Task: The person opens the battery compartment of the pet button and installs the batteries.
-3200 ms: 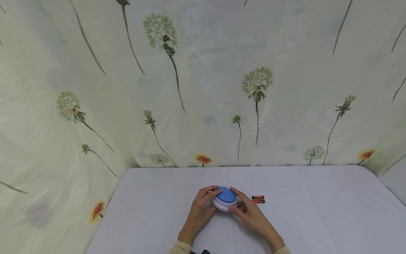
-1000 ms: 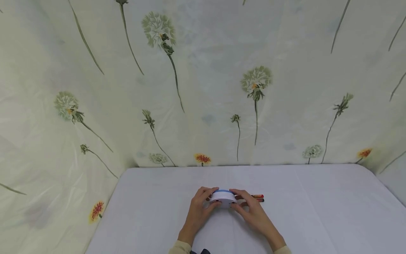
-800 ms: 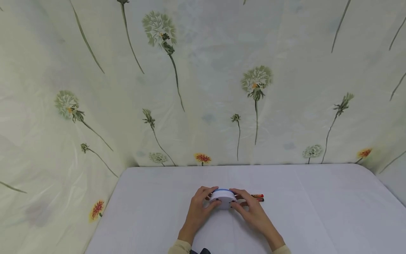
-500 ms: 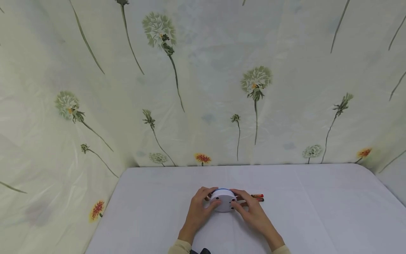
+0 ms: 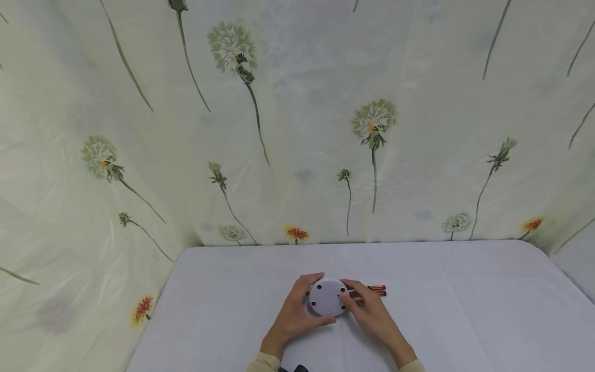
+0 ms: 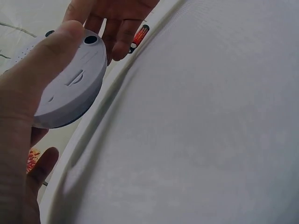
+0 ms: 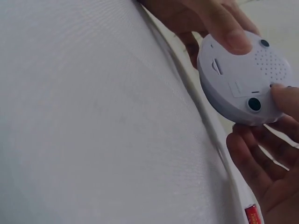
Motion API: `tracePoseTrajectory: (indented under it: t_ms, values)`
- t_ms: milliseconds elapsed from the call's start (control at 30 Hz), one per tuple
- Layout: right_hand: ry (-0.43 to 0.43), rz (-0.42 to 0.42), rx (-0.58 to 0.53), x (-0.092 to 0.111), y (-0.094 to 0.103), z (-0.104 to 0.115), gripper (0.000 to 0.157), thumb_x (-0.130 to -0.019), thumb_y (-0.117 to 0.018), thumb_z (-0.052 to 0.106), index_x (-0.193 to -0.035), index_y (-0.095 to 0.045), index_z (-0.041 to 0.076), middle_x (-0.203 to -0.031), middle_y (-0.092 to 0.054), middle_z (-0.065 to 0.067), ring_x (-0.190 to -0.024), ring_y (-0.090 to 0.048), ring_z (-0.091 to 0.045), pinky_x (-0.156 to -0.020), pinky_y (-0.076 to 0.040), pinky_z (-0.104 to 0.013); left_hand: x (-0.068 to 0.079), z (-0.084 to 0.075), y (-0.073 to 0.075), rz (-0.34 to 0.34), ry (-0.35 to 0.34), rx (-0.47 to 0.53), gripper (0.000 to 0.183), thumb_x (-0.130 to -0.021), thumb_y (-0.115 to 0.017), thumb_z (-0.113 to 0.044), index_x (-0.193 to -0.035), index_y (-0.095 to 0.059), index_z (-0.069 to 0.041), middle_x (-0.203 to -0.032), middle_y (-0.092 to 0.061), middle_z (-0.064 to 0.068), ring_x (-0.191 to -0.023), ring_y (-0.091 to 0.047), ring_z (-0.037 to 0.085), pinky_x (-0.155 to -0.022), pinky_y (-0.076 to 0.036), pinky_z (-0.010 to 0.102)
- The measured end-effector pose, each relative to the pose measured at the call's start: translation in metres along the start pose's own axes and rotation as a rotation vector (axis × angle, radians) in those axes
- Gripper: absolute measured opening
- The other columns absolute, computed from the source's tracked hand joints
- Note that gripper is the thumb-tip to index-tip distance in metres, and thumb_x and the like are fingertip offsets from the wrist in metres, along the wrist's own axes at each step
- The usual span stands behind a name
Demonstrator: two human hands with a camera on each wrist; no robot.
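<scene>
A round white push button (image 5: 327, 305) with a blue top is tipped so that its underside faces the head camera. Dark rubber feet, a patch of speaker holes and a small battery cover show there in the right wrist view, while the blue top is turned away. My left hand (image 5: 297, 307) grips the left side, fingers at the far rim and thumb by the near edge. On the other side my right hand (image 5: 369, 309) holds it, thumb pressed on the underside near a foot and fingers behind. Two red-and-black batteries (image 5: 377, 287) lie just beyond the right hand's fingers.
A white cloth covers the table (image 5: 223, 310), whose far edge meets a flower-printed curtain (image 5: 297, 129). A dark object (image 5: 301, 368) pokes in at the bottom edge between the forearms.
The push button has been turned from blue top up to underside facing the head camera. My left thumb has slid from the underside down to its near edge. The batteries stay put.
</scene>
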State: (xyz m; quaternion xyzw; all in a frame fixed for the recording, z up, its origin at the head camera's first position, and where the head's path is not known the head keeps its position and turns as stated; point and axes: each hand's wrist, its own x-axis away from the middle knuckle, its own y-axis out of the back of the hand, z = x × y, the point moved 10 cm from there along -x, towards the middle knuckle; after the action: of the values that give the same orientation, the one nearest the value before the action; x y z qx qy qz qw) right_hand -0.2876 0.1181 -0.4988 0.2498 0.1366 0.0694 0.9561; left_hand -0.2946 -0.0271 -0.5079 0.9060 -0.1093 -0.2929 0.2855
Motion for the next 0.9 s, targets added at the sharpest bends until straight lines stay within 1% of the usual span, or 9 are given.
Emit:
tracePoseTrajectory:
  t_ms: [133, 200, 267, 333, 400, 467, 567, 700, 900]
  values:
    - [-0.054, 0.004, -0.020, 0.003, 0.004, 0.012, 0.032, -0.086, -0.057, 0.022, -0.117, -0.054, 0.015, -0.105, -0.061, -0.002, -0.091, -0.059, -0.015, -0.074, -0.048, -0.021, -0.001, -0.003, -0.002, 0.026, -0.010, -0.012, 0.098, -0.055, -0.076, -0.053, -0.136, -0.030, -0.022, -0.134, -0.038, -0.009, -0.121, -0.037, 0.003, -0.089, -0.043, 0.026]
    - [-0.071, 0.002, -0.022, 0.002, 0.003, 0.006, 0.032, -0.086, -0.057, 0.023, -0.117, -0.054, 0.015, -0.105, -0.061, -0.002, -0.091, -0.059, -0.015, -0.074, -0.048, -0.021, -0.001, -0.003, -0.002, 0.031, -0.014, -0.012, 0.100, -0.054, -0.077, -0.052, -0.136, -0.029, -0.022, -0.135, -0.039, -0.007, -0.123, -0.036, 0.004, -0.094, -0.040, 0.028]
    - [-0.088, 0.000, -0.007, 0.001, 0.000, -0.004, 0.032, -0.086, -0.056, 0.027, -0.116, -0.054, 0.017, -0.105, -0.062, 0.000, -0.091, -0.059, -0.013, -0.075, -0.048, -0.020, -0.001, -0.002, -0.003, 0.040, -0.011, -0.018, 0.101, -0.053, -0.077, -0.052, -0.136, -0.029, -0.022, -0.135, -0.039, -0.006, -0.124, -0.035, 0.003, -0.097, -0.037, 0.030]
    - [-0.099, -0.003, 0.012, 0.000, -0.002, -0.014, 0.034, -0.086, -0.055, 0.033, -0.117, -0.054, 0.019, -0.106, -0.062, 0.001, -0.091, -0.059, -0.011, -0.075, -0.048, -0.020, 0.000, -0.001, -0.005, 0.046, -0.010, -0.033, 0.101, -0.053, -0.077, -0.053, -0.136, -0.029, -0.023, -0.135, -0.038, -0.010, -0.124, -0.035, 0.002, -0.100, -0.034, 0.032]
    - [-0.122, -0.007, 0.022, 0.000, -0.003, -0.025, 0.035, -0.085, -0.053, 0.039, -0.116, -0.054, 0.022, -0.106, -0.062, 0.003, -0.091, -0.059, -0.008, -0.077, -0.048, -0.020, 0.000, -0.001, -0.006, 0.052, -0.014, -0.054, 0.101, -0.053, -0.076, -0.054, -0.137, -0.029, -0.023, -0.135, -0.036, -0.014, -0.124, -0.034, 0.001, -0.100, -0.034, 0.031]
    - [-0.142, -0.012, 0.021, 0.000, -0.004, -0.031, 0.036, -0.085, -0.052, 0.043, -0.116, -0.054, 0.024, -0.105, -0.062, 0.004, -0.090, -0.060, -0.007, -0.077, -0.048, -0.021, 0.001, 0.000, -0.008, 0.056, -0.023, -0.078, 0.101, -0.054, -0.075, -0.055, -0.137, -0.029, -0.023, -0.135, -0.034, -0.017, -0.124, -0.034, 0.001, -0.100, -0.034, 0.031]
    - [-0.175, -0.012, 0.007, 0.001, -0.004, -0.036, 0.036, -0.084, -0.052, 0.046, -0.114, -0.056, 0.027, -0.101, -0.063, 0.004, -0.088, -0.061, -0.008, -0.076, -0.048, -0.023, 0.001, -0.001, -0.008, 0.050, -0.043, -0.091, 0.101, -0.054, -0.076, -0.054, -0.137, -0.029, -0.022, -0.135, -0.034, -0.017, -0.124, -0.035, 0.003, -0.100, -0.034, 0.031]
    - [-0.200, 0.000, -0.001, 0.002, -0.005, -0.037, 0.036, -0.084, -0.052, 0.047, -0.113, -0.056, 0.026, -0.097, -0.064, 0.002, -0.087, -0.061, -0.008, -0.072, -0.048, -0.023, 0.002, -0.003, -0.007, 0.047, -0.048, -0.091, 0.102, -0.054, -0.077, -0.052, -0.138, -0.027, -0.023, -0.135, -0.034, -0.017, -0.124, -0.035, 0.004, -0.099, -0.035, 0.032]
    - [-0.196, 0.012, 0.000, 0.000, -0.007, -0.035, 0.035, -0.084, -0.052, 0.046, -0.111, -0.058, 0.025, -0.095, -0.064, 0.003, -0.083, -0.061, -0.005, -0.071, -0.047, -0.020, 0.002, 0.000, -0.007, 0.075, -0.011, -0.117, 0.102, -0.054, -0.075, -0.056, -0.138, -0.026, -0.027, -0.135, -0.033, -0.019, -0.124, -0.034, 0.002, -0.098, -0.036, 0.034]
